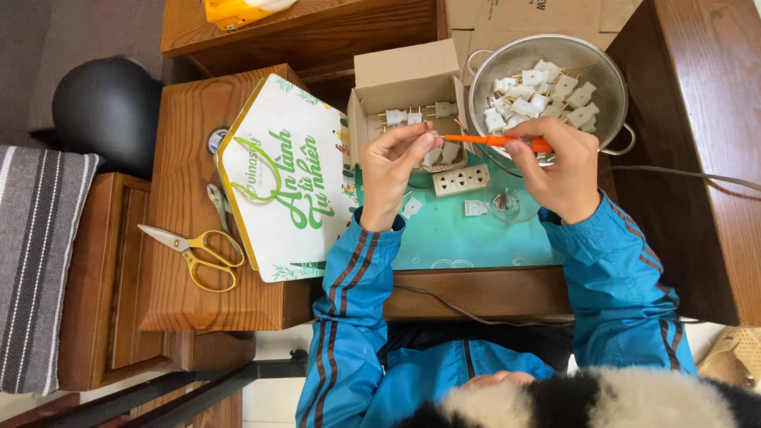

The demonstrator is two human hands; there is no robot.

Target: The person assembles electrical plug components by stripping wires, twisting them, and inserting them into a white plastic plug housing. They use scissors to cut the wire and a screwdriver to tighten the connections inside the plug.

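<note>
Hands meet above the teal mat (476, 238) on the wooden surface (182, 198). The right hand (563, 170) has its fingers closed around one orange screwdriver (495, 140), whose thin tip points at the left hand (392, 170). The left fingers are pinched tight on something small; I think it is a white plug part, but it is too hidden to be sure. Just behind the hands stand one open cardboard box (404, 87), with about four white plugs inside, and one metal colander (547, 83) holding many more, too piled to count. One white socket strip (460, 181) lies under the hands, with two loose white pieces (412, 208) on the mat. To the left lie one printed house-shaped tin lid (285, 182) and one pair of yellow scissors (198, 252), near the surface's edge, with open wood around them.
</note>
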